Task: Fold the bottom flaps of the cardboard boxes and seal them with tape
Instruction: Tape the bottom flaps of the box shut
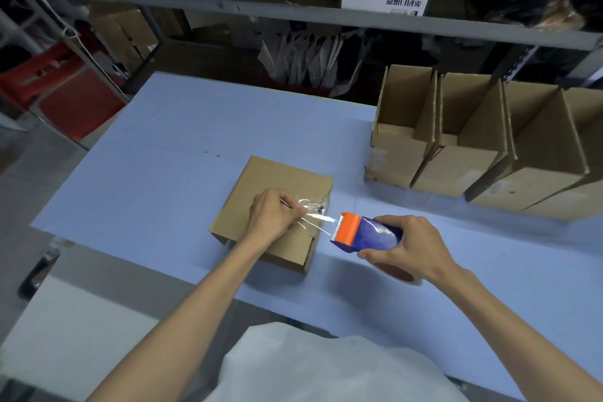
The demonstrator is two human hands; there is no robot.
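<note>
A small cardboard box (261, 183) lies flaps-closed side up in the middle of the blue table (163, 157). My left hand (272, 214) rests on top of the box and pinches the end of a clear tape strip (318, 217) against it. My right hand (401, 250) grips a tape dispenser (365, 233), blue with an orange cutter, just off the box's right edge. The tape runs taut from the dispenser to the box top.
Several open cardboard boxes (456, 147) stand in a row at the table's back right. A metal shelf rack (293, 15) with bags and a white carton runs behind the table. Red plastic stools (65, 91) sit at the far left.
</note>
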